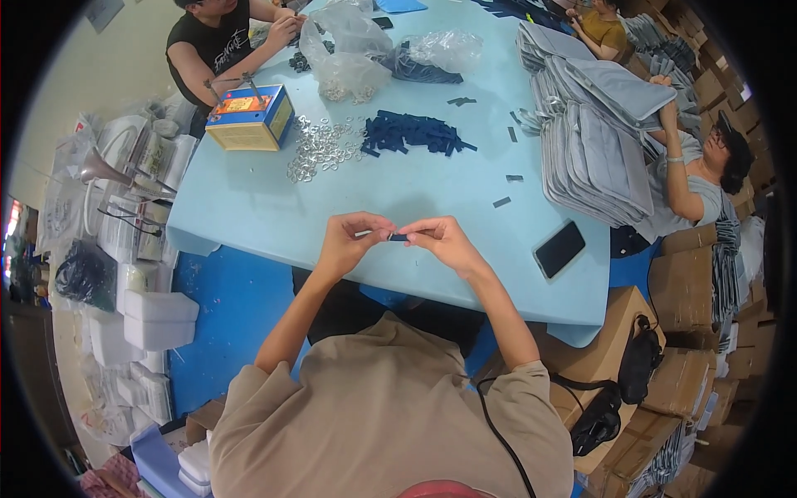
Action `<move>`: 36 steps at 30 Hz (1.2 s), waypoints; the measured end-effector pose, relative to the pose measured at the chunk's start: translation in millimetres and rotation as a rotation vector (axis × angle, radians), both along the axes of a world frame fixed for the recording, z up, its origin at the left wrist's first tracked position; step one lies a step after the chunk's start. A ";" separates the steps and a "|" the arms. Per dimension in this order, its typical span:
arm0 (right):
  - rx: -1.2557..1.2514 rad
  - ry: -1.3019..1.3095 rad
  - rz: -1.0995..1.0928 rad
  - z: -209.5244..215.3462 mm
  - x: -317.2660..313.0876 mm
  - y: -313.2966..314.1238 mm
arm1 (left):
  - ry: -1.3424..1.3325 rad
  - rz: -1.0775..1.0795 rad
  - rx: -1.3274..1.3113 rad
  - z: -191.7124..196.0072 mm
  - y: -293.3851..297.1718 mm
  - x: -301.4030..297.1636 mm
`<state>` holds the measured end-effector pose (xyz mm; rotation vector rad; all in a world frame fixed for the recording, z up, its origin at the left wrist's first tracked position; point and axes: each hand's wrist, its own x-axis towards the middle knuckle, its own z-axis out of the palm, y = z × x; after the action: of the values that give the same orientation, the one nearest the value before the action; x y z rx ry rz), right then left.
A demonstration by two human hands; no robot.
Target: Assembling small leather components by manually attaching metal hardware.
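Over the table's near edge, my left hand [353, 242] and my right hand [444, 243] meet at the fingertips, both closed in a pinch. My right hand grips a short dark blue fabric strip [399, 237]. A small silvery piece, which looks like a metal ring [390, 235], shows at my left fingertips; the fingers partly cover it. Farther up the table lies a pile of dark blue fabric strips [415, 133]. Left of it are loose silvery metal rings [320, 148].
A blue and yellow box [249, 124] stands at the left edge. Clear plastic bags [344, 62] lie at the back. Stacked grey fabric pieces [594, 153] and a phone [559, 249] occupy the right side of the pale blue table [465, 286]. Other people work around it.
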<state>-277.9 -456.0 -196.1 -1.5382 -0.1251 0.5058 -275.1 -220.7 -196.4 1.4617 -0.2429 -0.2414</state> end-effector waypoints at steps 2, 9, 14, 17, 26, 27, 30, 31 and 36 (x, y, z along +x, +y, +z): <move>0.017 0.021 0.008 -1.8 -3.1 0.7 | 0.047 -0.012 -0.029 -2.0 2.9 -2.5; 0.151 0.056 0.011 -5.7 -13.4 8.3 | 0.271 -0.033 -0.221 -13.5 11.8 -13.9; 0.136 0.062 -0.011 -3.2 -19.2 14.9 | 0.239 -0.062 -0.197 -15.1 12.1 -16.6; 0.186 0.037 -0.062 -5.6 -23.3 19.8 | 0.247 -0.055 -0.220 -10.5 6.9 -22.5; 0.177 -0.210 -0.366 -11.0 -48.1 48.8 | 0.195 0.100 -0.264 -14.8 -23.3 -47.1; 0.192 -0.268 -0.412 -6.1 -51.4 52.3 | 0.179 0.127 -0.224 -9.7 -25.6 -48.8; 0.194 -0.333 -0.456 8.4 -60.3 54.7 | 0.128 0.167 -0.205 -9.4 -26.2 -51.3; 0.182 -0.341 -0.453 11.2 -62.8 54.8 | 0.092 0.181 -0.224 -10.3 -25.8 -51.7; 0.241 -0.343 -0.424 12.7 -71.6 48.3 | 0.065 0.195 -0.189 -3.1 -19.1 -53.0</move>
<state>-349.5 -407.6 -183.4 -1.3521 -0.1144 -0.1095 -328.0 -239.8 -199.5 1.2781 -0.0676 -0.1047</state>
